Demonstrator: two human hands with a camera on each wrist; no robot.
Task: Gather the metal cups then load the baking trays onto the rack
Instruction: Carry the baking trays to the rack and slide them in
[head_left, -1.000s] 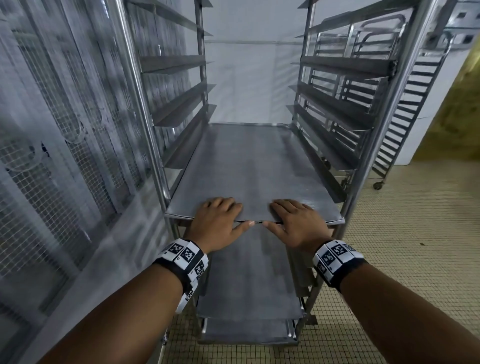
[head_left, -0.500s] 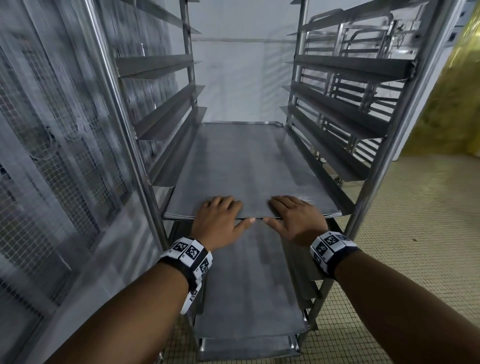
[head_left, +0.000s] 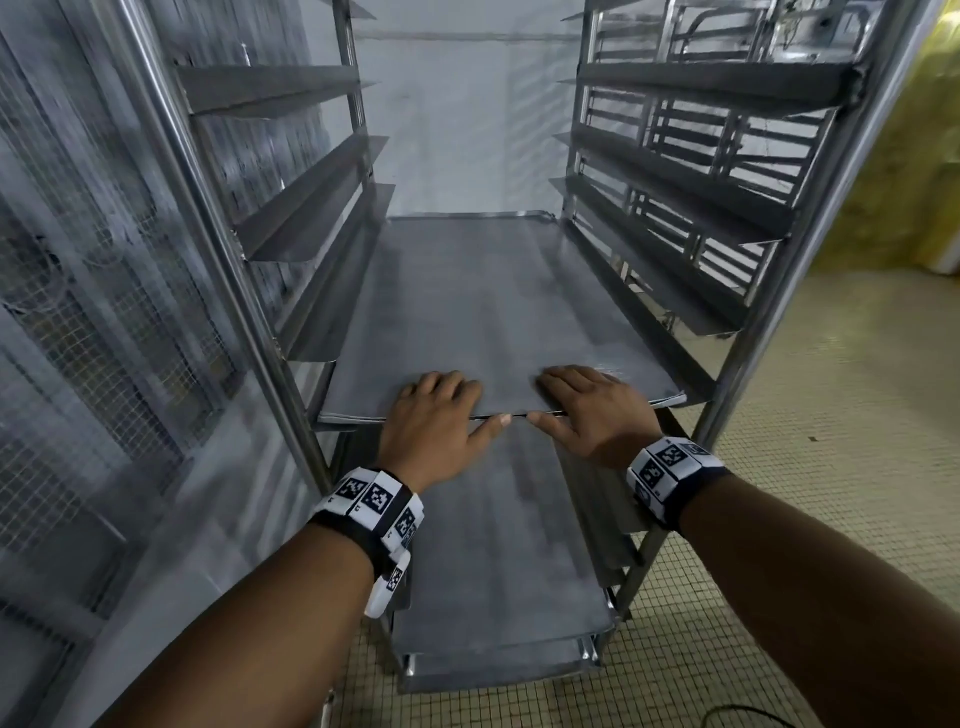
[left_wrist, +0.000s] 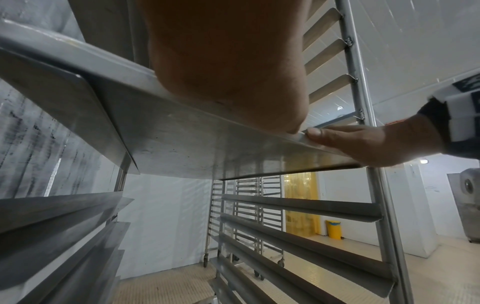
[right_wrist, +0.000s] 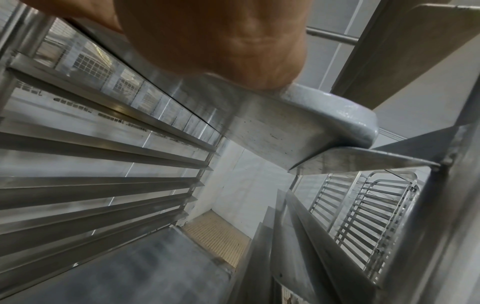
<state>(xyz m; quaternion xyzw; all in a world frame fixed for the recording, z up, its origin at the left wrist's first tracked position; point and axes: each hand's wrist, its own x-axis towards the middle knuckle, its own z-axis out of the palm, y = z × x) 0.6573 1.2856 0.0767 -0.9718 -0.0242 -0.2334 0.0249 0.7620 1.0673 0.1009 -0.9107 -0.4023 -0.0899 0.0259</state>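
Observation:
A flat grey baking tray lies on a pair of side rails of the steel rack, its far end near the back. My left hand and right hand rest on its near edge, fingers flat on top, thumbs along the front rim. From below, the left wrist view shows the tray's underside, the left hand, and the right hand with its thumb against the rim. The right wrist view shows the right hand over the tray's rounded corner. No metal cups are in view.
A lower tray and a bottom tray sit in the same rack. Empty rails run up both sides. A second rack stands behind on the right, wire mesh panels on the left. Tiled floor, a yellow bin.
Both hands stay on the tray's near edge. The tray seems slightly deeper in the rack, and my view has drawn closer to it.

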